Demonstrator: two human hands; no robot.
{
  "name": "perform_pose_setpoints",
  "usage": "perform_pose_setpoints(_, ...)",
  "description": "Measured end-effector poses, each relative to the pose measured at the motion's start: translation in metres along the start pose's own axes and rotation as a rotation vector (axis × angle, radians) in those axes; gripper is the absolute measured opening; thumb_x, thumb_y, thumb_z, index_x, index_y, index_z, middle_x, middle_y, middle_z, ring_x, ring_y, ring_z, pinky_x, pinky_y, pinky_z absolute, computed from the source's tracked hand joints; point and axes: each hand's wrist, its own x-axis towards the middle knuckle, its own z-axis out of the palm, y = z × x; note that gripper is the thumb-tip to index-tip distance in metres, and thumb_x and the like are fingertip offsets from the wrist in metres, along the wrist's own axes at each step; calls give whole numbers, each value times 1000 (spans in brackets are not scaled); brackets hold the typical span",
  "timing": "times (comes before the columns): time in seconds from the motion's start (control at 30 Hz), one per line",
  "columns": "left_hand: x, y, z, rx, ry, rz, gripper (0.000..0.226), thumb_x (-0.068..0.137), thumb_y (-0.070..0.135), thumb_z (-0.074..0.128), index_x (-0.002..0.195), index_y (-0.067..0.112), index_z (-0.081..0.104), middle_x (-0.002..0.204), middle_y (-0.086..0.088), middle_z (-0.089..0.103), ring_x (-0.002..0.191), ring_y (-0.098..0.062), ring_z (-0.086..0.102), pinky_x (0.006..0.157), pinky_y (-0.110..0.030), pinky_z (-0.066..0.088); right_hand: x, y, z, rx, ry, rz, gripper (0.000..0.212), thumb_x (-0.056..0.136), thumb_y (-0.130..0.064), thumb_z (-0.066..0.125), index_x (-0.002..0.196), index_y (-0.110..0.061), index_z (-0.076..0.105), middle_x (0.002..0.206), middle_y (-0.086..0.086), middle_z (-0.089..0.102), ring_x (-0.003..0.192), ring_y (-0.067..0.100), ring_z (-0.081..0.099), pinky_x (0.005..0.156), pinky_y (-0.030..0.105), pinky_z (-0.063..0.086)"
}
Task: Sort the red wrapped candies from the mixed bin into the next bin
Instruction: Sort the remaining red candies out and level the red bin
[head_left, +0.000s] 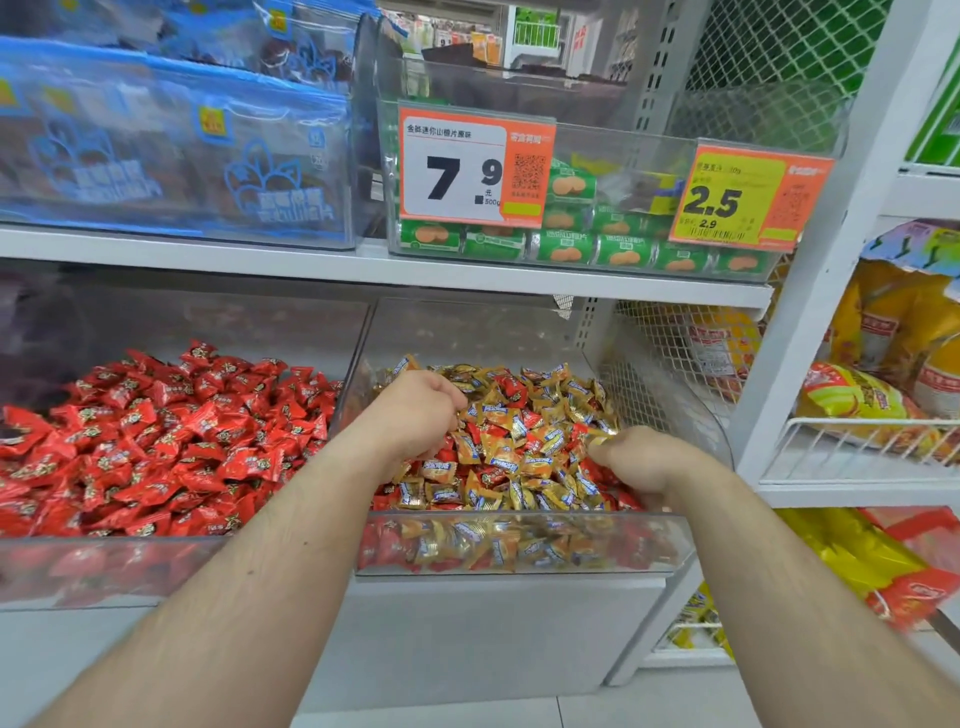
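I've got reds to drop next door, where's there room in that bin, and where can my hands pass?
The red candy bin is heaped at front and middle; its back left corner, behind the pile, looks lowest. Hands can pass over the clear divider under the white shelf. The mixed bin is crowded, with the left hand and right hand in it.

I count two clear bins on the lower shelf: the mixed bin (519, 540) and the next bin (104, 566). Above them hang two price tags, the 7.9 tag (475, 169) and the 2.5 tag (748, 200). The candies are too many to count.
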Motion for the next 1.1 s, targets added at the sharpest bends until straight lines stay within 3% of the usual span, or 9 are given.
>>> perform_pose_setpoints(0.2,3,-3,-3,28,0,53,25,95,1,45,105,19,59,83,-2,59,63,-16,51,57,-27,44,-12,-38,13,477,-196,-99,40,101,-46,48,106,-9,63,106,7,63,80,22,62,76,33,53)
perform_pose_setpoints(0.33,2,-3,-7,-19,-2,76,31,92,-6,40,97,19,58,92,-4,62,68,-22,52,67,-35,48,-29,-44,10,215,-289,-260,40,99,-51,45,109,-19,67,111,4,66,92,19,66,85,34,52)
perform_pose_setpoints(0.43,1,-6,-7,74,-59,105,37,90,-11,38,92,19,60,99,-2,64,77,-18,54,69,-29,45,-38,-32,-1,289,-85,-302,29,99,-46,51,102,-23,69,103,-2,70,97,15,66,92,38,51)
perform_pose_setpoints(0.57,4,-12,-5,373,-103,144,20,91,7,56,88,25,64,102,3,63,72,-11,60,61,-24,48,-37,-12,-9,219,179,-246,18,93,-24,62,80,-16,71,80,0,69,74,19,61,73,36,50)
perform_pose_setpoints(0.73,3,-14,0,728,-171,146,10,83,19,70,84,27,65,95,7,65,79,-12,58,68,-25,47,-35,-14,-6,-5,156,-178,26,88,-28,68,77,-6,70,60,-2,58,57,14,52,62,29,46)
perform_pose_setpoints(0.83,2,-16,4,827,-301,94,17,79,27,76,90,17,67,96,1,65,78,-17,55,70,-29,48,-32,-20,6,-155,94,-154,39,83,-40,71,92,-2,72,84,9,74,69,19,62,70,34,54)
perform_pose_setpoints(0.93,4,-19,11,922,-344,78,27,79,30,76,93,9,69,98,-7,69,76,-22,52,71,-33,50,-27,-20,20,-257,15,-135,46,79,-38,77,103,0,71,112,15,70,100,28,69,89,46,56)
perform_pose_setpoints(1.03,1,-18,13,951,-309,100,29,82,31,74,101,9,71,104,-7,71,87,-24,64,79,-35,55,-25,-22,19,-242,43,-144,37,81,-28,78,100,3,71,109,16,72,103,30,68,91,47,55)
perform_pose_setpoints(1.1,0,-18,12,902,-281,114,26,81,31,75,96,10,69,99,-6,71,83,-23,63,74,-35,54,-25,-20,17,-200,53,-151,29,84,-23,76,89,5,68,98,14,74,92,28,70,91,45,55)
